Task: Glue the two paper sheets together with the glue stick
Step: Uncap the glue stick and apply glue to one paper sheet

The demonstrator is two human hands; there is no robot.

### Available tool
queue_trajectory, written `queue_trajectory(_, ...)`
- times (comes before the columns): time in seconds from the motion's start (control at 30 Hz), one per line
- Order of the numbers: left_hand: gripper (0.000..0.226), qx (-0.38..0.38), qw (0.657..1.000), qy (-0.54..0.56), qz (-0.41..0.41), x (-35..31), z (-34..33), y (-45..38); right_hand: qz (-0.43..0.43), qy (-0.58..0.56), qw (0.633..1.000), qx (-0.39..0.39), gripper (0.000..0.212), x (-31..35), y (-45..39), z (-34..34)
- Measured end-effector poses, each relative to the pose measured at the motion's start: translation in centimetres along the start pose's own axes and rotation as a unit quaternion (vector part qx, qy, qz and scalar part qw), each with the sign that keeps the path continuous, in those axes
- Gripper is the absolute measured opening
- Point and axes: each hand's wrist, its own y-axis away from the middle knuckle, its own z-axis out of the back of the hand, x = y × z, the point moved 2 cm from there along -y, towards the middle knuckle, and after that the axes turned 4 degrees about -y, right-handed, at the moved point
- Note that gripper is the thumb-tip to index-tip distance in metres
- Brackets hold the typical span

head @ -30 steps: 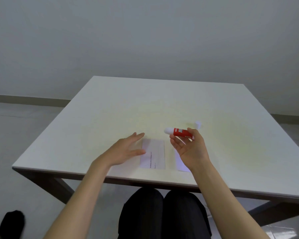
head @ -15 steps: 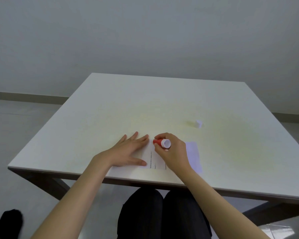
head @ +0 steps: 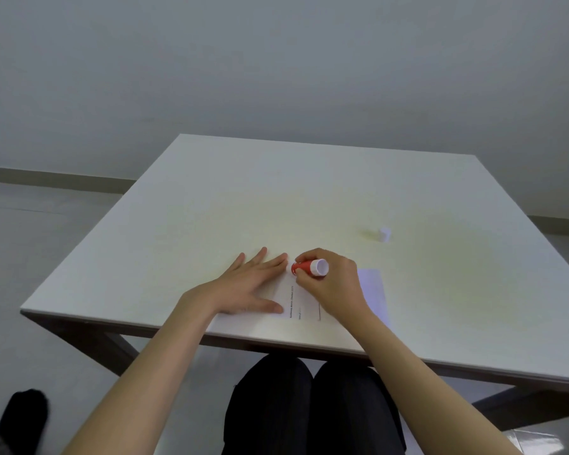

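Red glue stick (head: 306, 267) pinched in right hand (head: 334, 284); left hand (head: 250, 285) spread flat, pinning sheet (head: 304, 302). Risk: sheet creeping toward 3 o'clock if pressure lapses.

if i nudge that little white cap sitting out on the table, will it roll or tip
The white cap stands on end, apart from both hands, so a nudge would probably slide it. It looks small and light; tipped over, its round side would likely roll on the smooth table.

far half of table (head: 276, 192): bare, open passage | right side: small white cap (head: 385, 234) stands alone | near edge: left hand (head: 247, 287), right hand (head: 332, 284), two paper sheets (head: 304, 300) crowd it
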Motion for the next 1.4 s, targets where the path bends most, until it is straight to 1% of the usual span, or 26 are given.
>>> queue_trajectory(0.07,0.089,-0.003,1.0,0.014,0.002,-0.1,-0.1,0.1,0.01,0.001,1.0,0.028,0.008,-0.1,0.9,-0.4)
queue_trajectory(0.17,0.089,-0.003,0.999,0.032,0.004,0.0,-0.1,0.1,0.011,-0.011,0.994,0.107,0.008,-0.1,1.9,0.0)
queue_trajectory(0.2,0.089,0.0,1.0,0.027,0.004,0.0,-0.1,0.1,0.007,-0.012,0.993,0.119,0.008,-0.2,1.7,0.4)
queue_trajectory(0.27,0.089,0.01,1.0,0.013,0.004,-0.1,0.0,0.1,-0.006,-0.017,0.995,0.097,0.007,-0.4,0.9,1.2)
queue_trajectory(0.37,0.087,0.017,1.0,0.005,0.005,-0.1,0.1,0.1,-0.031,-0.012,0.999,0.017,0.005,-0.6,-0.2,1.9)
queue_trajectory(0.43,0.087,0.016,1.0,0.009,0.006,-0.2,0.2,0.2,-0.029,0.0,1.0,-0.004,0.005,-0.7,0.0,1.7)
queue_trajectory(0.47,0.088,0.013,1.0,0.014,0.006,-0.2,0.1,0.2,-0.026,0.004,1.0,0.006,0.005,-0.7,0.5,1.5)
queue_trajectory(0.6,0.091,0.0,0.999,0.041,0.008,-0.3,-0.1,0.3,0.019,-0.001,0.993,0.116,0.01,-0.3,2.5,1.0)
queue_trajectory(0.63,0.091,0.0,0.999,0.04,0.009,-0.3,-0.1,0.3,0.021,-0.002,0.992,0.127,0.011,-0.2,2.4,1.1)
queue_trajectory(0.7,0.089,0.007,1.0,0.026,0.009,-0.3,0.1,0.3,0.005,-0.004,0.995,0.1,0.011,-0.4,1.4,1.7)
queue_trajectory(0.8,0.087,0.013,1.0,0.004,0.008,-0.3,0.2,0.2,-0.015,0.019,0.999,0.021,0.008,-0.6,-0.2,2.7)
queue_trajectory(0.87,0.088,0.013,1.0,0.004,0.009,-0.4,0.2,0.2,-0.016,0.029,0.999,-0.002,0.007,-0.6,-0.4,2.9)
queue_trajectory(0.93,0.089,0.013,1.0,0.011,0.011,-0.4,0.3,0.2,-0.009,0.025,1.0,0.013,0.01,-0.6,0.3,2.8)
queue_trajectory(1.07,0.091,0.011,1.0,0.021,0.013,-0.5,0.3,0.2,0.008,0.01,0.994,0.106,0.015,-0.3,2.3,3.0)
queue_trajectory(1.1,0.091,0.012,1.0,0.021,0.014,-0.6,0.3,0.2,0.009,0.011,0.993,0.116,0.015,-0.3,2.4,3.2)
queue_trajectory(1.13,0.091,0.013,1.0,0.021,0.014,-0.6,0.3,0.3,0.006,0.013,0.994,0.111,0.015,-0.4,2.2,3.5)
queue_trajectory(1.27,0.089,0.016,1.0,0.02,0.014,-0.7,0.5,0.4,-0.02,0.017,0.999,0.032,0.012,-0.4,1.2,4.1)
queue_trajectory(1.33,0.089,0.016,1.0,0.018,0.014,-0.8,0.6,0.4,-0.015,0.023,0.999,0.036,0.016,-0.3,1.5,3.9)
queue_trajectory(1.4,0.091,0.016,1.0,0.019,0.017,-0.9,0.6,0.5,-0.013,0.018,0.997,0.078,0.015,-0.2,2.4,3.8)
